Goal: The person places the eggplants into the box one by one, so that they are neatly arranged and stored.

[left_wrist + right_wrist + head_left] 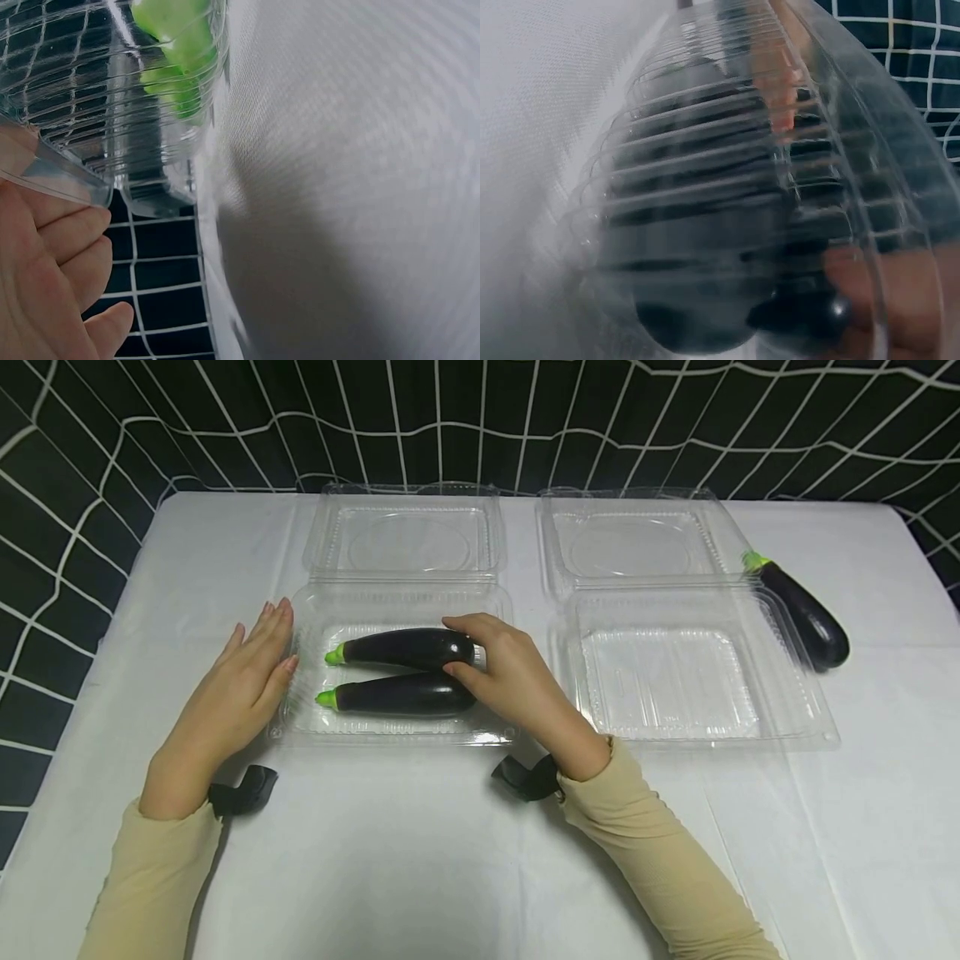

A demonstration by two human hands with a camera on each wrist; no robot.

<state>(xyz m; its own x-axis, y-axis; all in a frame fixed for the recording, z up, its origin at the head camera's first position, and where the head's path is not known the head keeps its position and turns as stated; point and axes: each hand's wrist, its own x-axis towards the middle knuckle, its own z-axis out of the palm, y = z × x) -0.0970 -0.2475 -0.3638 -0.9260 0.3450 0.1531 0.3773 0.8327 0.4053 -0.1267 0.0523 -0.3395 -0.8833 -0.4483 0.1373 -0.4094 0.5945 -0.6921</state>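
Two dark purple eggplants with green stems lie side by side in a clear plastic clamshell container (pixel 397 737), stems to the left. My right hand (pixel 525 681) pinches the thick end of the upper eggplant (pixel 408 647) between thumb and fingers. Just below it lies the lower eggplant (pixel 401 695). At the container's left edge, my left hand (pixel 232 693) rests with straight fingers against the rim. In the left wrist view, the green stem (pixel 176 34) shows through the ribbed wall. The right wrist view shows a dark eggplant (pixel 697 217) behind the clear side.
A second clear clamshell container (pixel 667 685) stands open to the right, its lid (pixel 630 543) folded back. Another eggplant (pixel 806 614) lies beyond its right side. The left container's lid (pixel 408 539) lies back too. White cloth covers the table; a white wire grid (pixel 483 431) borders it.
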